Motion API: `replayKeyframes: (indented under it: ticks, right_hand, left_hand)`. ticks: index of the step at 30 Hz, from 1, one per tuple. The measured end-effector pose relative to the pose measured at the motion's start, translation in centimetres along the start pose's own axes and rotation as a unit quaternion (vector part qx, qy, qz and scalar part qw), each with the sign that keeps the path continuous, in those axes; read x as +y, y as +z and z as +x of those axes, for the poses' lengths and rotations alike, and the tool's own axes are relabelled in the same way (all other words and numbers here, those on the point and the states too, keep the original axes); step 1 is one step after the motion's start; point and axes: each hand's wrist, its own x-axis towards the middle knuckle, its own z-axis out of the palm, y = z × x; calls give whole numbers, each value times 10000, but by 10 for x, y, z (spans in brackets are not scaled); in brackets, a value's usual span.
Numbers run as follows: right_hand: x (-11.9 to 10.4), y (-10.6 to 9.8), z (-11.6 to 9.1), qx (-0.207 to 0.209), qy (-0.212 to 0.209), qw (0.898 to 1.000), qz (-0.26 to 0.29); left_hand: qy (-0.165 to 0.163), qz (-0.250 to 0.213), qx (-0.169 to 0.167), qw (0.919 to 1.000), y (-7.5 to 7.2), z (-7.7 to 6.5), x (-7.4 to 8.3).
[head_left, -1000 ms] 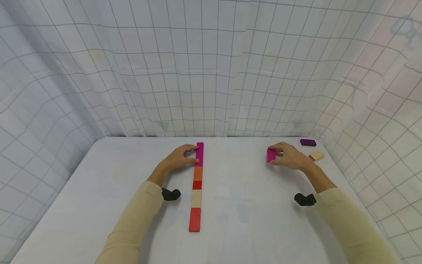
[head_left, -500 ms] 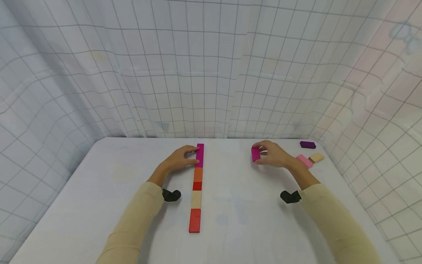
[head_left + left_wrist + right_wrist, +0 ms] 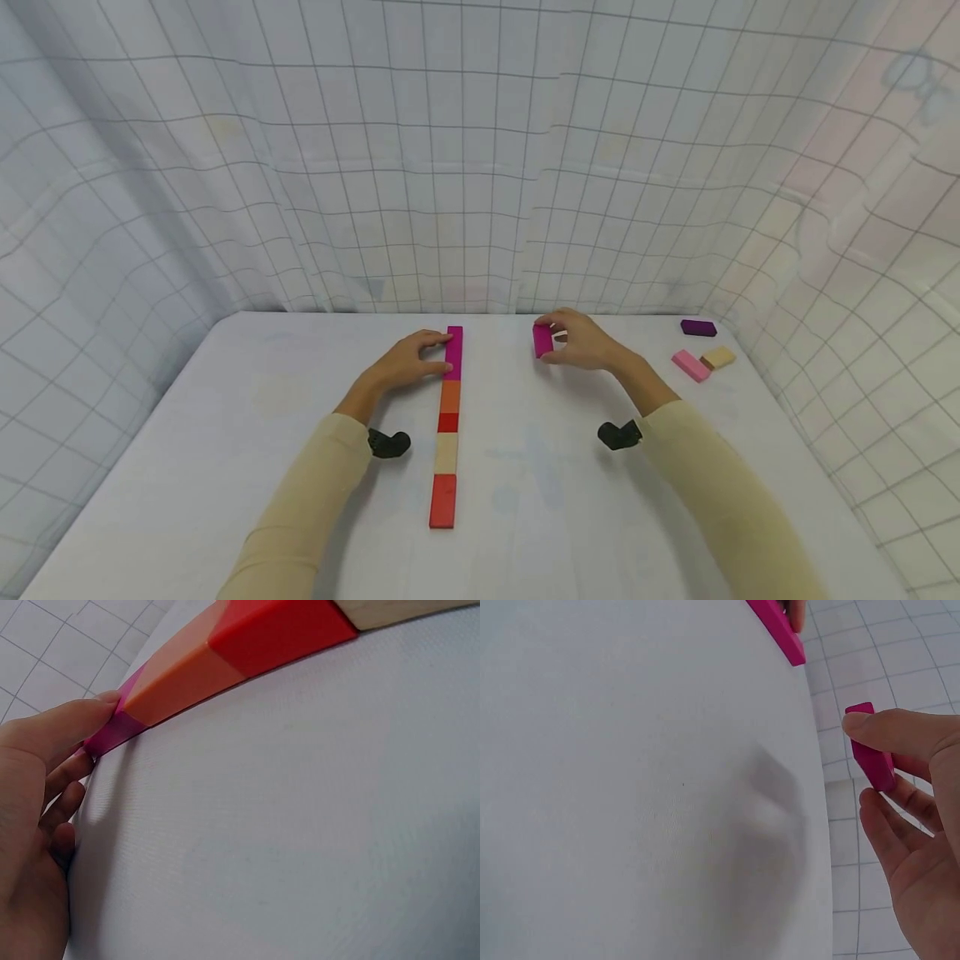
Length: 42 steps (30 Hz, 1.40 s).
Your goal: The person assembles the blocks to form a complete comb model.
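Note:
In the head view, a row of coloured blocks runs away from me: red block [image 3: 443, 502], cream block [image 3: 446, 453], small red block [image 3: 447, 422], orange block [image 3: 450, 397] and a magenta stretch [image 3: 456, 352] at the far end. My left hand [image 3: 405, 360] holds that magenta end from its left side with thumb and fingertips; the thumb [image 3: 94, 712] lies over its edge in the left wrist view. To the right, my right hand [image 3: 588, 342] pinches another magenta block [image 3: 542, 342] between thumb and fingers. This one is raised off the table, apart from the row.
At the table's far right lie a dark purple block [image 3: 698, 328], a pink block [image 3: 691, 365] and a pale yellow block [image 3: 718, 357]. A white checked curtain [image 3: 480, 167] stands behind and on both sides. A dark camera mount sits at each wrist.
My right hand has moved left across the table with its magenta block, nearer the row, uncovering the pink block. My left hand and the row have stayed put.

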Motion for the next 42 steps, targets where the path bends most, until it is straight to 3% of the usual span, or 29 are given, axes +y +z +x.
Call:
replayKeyframes:
  ticks: [13,23,30,38,42]
  right_hand:
    - [-15,40,37,491,326,9980,-223]
    - [-26,72,57,838,706,9939,-94]
    - [-29,85,68,1095,873,9901,-116]
    - [-34,98,75,1448,1299,9806,-226]
    - [-36,100,76,1361,1406,9804,-248]
  left_hand:
    - [27,-70,-2,10000,1,2,-2]
    - [-70,-55,-9,10000,0,0,0]
    - [99,-61,17,9999,0,2,0]
    - [44,-129,12,9999,0,3,-3]
    - [90,-140,22,9999,1,5,-5]
